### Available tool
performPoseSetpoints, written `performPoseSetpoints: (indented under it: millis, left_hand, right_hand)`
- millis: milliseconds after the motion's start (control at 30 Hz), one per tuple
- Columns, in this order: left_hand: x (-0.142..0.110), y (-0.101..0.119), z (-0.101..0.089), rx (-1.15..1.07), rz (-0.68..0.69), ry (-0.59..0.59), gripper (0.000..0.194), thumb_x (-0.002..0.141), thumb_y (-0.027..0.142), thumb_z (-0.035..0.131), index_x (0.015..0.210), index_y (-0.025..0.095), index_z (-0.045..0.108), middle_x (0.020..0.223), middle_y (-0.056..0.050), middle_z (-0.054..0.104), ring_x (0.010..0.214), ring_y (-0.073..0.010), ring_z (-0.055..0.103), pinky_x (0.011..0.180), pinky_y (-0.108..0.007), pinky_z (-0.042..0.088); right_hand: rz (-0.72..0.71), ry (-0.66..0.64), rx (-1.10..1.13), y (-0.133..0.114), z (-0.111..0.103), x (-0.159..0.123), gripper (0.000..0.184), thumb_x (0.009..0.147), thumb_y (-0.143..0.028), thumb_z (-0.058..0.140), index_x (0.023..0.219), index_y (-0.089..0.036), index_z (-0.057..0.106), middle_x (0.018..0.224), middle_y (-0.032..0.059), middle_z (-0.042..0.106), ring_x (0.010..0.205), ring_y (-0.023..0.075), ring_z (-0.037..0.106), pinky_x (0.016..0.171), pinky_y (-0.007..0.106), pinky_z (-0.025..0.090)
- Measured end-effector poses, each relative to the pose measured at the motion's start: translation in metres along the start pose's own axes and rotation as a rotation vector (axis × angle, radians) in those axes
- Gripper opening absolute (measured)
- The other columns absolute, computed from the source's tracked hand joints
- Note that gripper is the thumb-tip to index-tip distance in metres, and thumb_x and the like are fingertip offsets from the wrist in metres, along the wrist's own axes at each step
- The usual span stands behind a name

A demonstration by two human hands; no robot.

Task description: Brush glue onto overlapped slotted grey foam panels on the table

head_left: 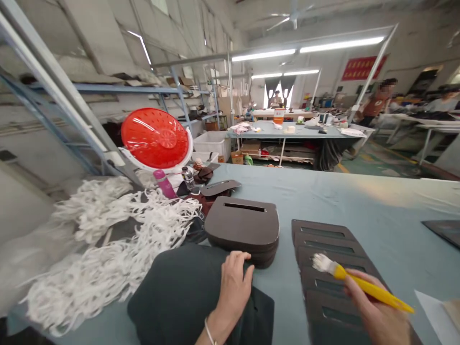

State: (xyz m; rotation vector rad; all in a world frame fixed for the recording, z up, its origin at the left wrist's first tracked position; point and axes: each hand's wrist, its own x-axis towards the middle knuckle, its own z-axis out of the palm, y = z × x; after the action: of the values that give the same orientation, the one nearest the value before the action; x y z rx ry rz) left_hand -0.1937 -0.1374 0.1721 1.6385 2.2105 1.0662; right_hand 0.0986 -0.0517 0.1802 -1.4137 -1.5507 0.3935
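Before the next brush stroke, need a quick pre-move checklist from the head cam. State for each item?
1. Yellow-handled brush held in the right hand: ok.
2. White bristles positioned over the overlapping slotted panels: ok. Actual contact with them: cannot tell.
3. Wet coating on the bristles: cannot tell.
4. Left hand away from the panels: ok, resting on the dark cloth beside the stacked slotted pieces.
5. White fringe strips off the panels: ok, piled left of the cloth.

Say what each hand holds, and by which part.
The right hand holds a paintbrush by its yellow handle. The left hand holds nothing; its fingertips touch a dark stack.
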Motion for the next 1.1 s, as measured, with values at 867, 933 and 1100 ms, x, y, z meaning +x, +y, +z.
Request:
performPoseSetpoints:
  millis: [867, 933, 1100]
  left_hand:
    - [0.072, -0.099, -0.004, 0.262, 0.151, 0.059, 0.035, 0.088, 0.02, 0.045, 0.12, 0.027, 0.058, 0.116, -0.008, 0.054, 0.106, -0.0253, 0.045, 0.09, -0.044, 0.045]
    - [0.072, -0.098, -0.003, 0.286, 0.159, 0.067, 0.035, 0.088, 0.021, 0.043, 0.119, 0.027, 0.058, 0.115, -0.009, 0.053, 0.105, -0.0253, 0.045, 0.09, -0.044, 0.044]
    - [0.073, -0.09, -0.001, 0.328, 0.16, 0.087, 0.034, 0.088, 0.023, 0.043, 0.118, 0.026, 0.06, 0.115, -0.01, 0.052, 0.102, -0.0265, 0.044, 0.089, -0.044, 0.041]
  right_hand:
    - [0.045, -0.135, -0.05, -0.148, 0.32, 0.107, 0.032, 0.079, -0.041, 0.048, 0.076, -0.017, 0.068, 0.057, 0.003, 0.066, 0.061, 0.0197, 0.064, 0.064, 0.028, 0.044]
    - [0.123, -0.026, -0.141, -0.116, 0.275, 0.118, 0.032, 0.078, -0.04, 0.047, 0.072, -0.017, 0.068, 0.054, 0.0034, 0.065, 0.059, 0.0204, 0.063, 0.065, 0.028, 0.044]
    - [0.168, 0.056, -0.198, -0.083, 0.204, 0.11, 0.031, 0.077, -0.038, 0.045, 0.067, -0.017, 0.066, 0.051, 0.0031, 0.063, 0.057, 0.0194, 0.063, 0.065, 0.027, 0.043]
